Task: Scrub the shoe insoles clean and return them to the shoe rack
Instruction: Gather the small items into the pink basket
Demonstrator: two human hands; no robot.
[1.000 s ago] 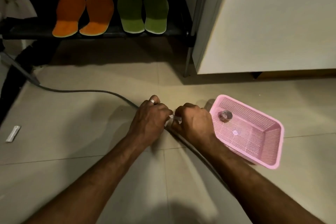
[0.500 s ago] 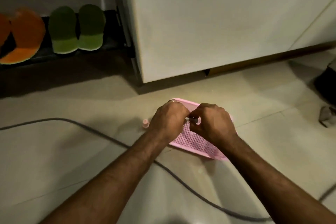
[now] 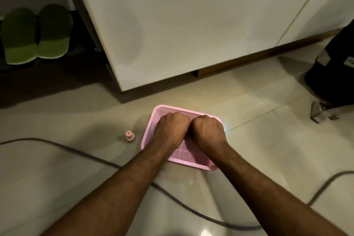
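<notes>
Centre frame, left hand (image 3: 170, 128) and right hand (image 3: 207, 130) sit knuckle to knuckle over the pink mesh basket (image 3: 189, 156), fingers curled under, so I cannot tell what they hold, if anything. Green insoles (image 3: 36, 34) lie on the shoe rack (image 3: 76, 5) at upper left, well apart from both hands. Risks as I see them: an arm snagging the grey cable (image 3: 80, 154) crossing under the forearms, or tipping the small pink cap (image 3: 129, 135) just left of the basket.

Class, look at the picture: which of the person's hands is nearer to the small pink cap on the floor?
Left. The left hand is over the pink basket, just right of the cap; the right hand lies farther right.
</notes>
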